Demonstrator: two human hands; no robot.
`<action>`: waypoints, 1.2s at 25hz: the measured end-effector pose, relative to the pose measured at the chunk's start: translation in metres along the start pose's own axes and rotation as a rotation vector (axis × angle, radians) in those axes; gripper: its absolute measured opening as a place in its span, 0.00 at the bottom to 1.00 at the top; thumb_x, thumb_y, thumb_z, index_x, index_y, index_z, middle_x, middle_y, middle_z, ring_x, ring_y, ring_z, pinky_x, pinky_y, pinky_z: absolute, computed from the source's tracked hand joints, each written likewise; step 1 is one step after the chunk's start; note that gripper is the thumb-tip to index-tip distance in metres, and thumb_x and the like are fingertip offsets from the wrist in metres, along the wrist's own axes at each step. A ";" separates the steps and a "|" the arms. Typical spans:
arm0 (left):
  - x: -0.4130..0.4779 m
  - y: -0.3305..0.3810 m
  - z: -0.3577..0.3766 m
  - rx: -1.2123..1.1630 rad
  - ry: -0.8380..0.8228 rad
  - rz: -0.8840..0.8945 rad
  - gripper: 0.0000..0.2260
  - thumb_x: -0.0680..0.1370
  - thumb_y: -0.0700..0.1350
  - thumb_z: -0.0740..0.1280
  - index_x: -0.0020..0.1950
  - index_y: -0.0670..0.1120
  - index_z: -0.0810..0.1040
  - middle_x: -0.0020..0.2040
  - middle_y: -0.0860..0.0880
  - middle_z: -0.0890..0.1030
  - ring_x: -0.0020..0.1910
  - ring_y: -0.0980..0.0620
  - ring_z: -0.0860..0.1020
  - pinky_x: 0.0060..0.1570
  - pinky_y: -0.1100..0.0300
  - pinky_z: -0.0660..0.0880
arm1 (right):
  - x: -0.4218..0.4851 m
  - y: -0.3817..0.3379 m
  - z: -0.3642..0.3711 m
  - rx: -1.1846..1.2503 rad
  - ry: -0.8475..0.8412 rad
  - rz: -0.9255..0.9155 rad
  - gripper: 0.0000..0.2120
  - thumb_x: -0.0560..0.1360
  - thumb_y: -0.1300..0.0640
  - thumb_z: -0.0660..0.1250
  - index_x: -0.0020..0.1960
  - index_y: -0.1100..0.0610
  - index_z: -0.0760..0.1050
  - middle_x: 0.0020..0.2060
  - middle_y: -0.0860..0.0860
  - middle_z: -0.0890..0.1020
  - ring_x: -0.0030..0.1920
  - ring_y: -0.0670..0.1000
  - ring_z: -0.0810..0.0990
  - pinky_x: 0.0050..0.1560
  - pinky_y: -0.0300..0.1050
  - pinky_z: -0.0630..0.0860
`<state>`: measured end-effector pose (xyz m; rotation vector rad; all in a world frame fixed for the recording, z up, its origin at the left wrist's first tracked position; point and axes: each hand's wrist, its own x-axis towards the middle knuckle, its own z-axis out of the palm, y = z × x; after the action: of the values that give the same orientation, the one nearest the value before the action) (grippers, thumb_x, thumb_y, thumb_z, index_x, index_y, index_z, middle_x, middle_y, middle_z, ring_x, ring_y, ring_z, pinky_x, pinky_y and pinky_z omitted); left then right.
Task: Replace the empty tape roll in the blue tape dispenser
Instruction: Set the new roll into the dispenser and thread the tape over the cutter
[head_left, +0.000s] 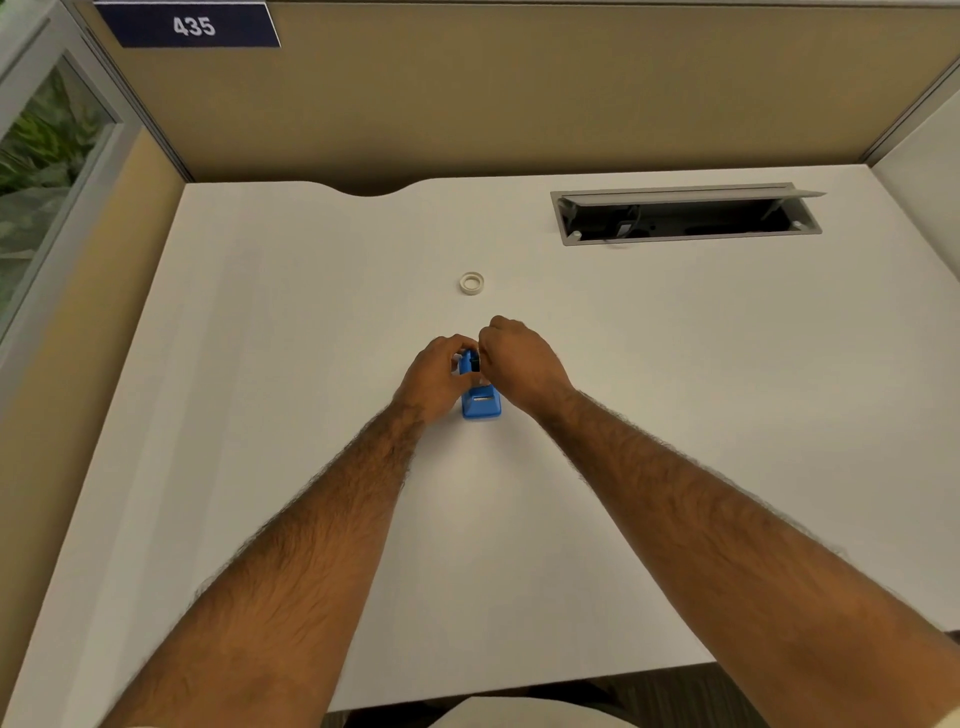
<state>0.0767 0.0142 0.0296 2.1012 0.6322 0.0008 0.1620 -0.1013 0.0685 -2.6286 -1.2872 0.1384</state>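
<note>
Hands, left hand (435, 375) and right hand (516, 359), clasp blue tape dispenser (480, 402) between them.

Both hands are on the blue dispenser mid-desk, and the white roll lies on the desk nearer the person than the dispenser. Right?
Not quite. In the head view the roll lies beyond the dispenser, farther from the person. The rest holds: left hand and right hand are both on it, mid-desk.
</note>
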 end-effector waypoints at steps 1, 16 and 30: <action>0.000 0.000 0.000 -0.002 0.003 0.000 0.18 0.73 0.47 0.76 0.61 0.50 0.77 0.61 0.48 0.78 0.57 0.49 0.78 0.54 0.59 0.72 | 0.001 0.000 0.000 0.007 -0.003 0.003 0.02 0.74 0.62 0.66 0.42 0.59 0.76 0.38 0.52 0.74 0.37 0.51 0.71 0.36 0.44 0.66; -0.002 0.002 -0.002 -0.020 0.003 0.000 0.19 0.72 0.47 0.76 0.61 0.49 0.77 0.59 0.49 0.78 0.57 0.48 0.78 0.57 0.55 0.74 | 0.004 0.007 -0.006 0.112 -0.061 -0.006 0.07 0.77 0.62 0.61 0.46 0.62 0.78 0.43 0.57 0.77 0.40 0.52 0.74 0.40 0.46 0.72; -0.005 -0.002 -0.001 -0.039 0.000 0.028 0.25 0.72 0.48 0.77 0.66 0.51 0.74 0.64 0.49 0.77 0.58 0.50 0.78 0.55 0.60 0.73 | 0.005 -0.003 -0.001 -0.011 -0.033 -0.031 0.05 0.71 0.61 0.69 0.44 0.60 0.74 0.38 0.51 0.70 0.38 0.51 0.70 0.36 0.44 0.63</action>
<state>0.0708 0.0139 0.0299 2.0720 0.5974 0.0286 0.1632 -0.0959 0.0698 -2.6248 -1.3432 0.1708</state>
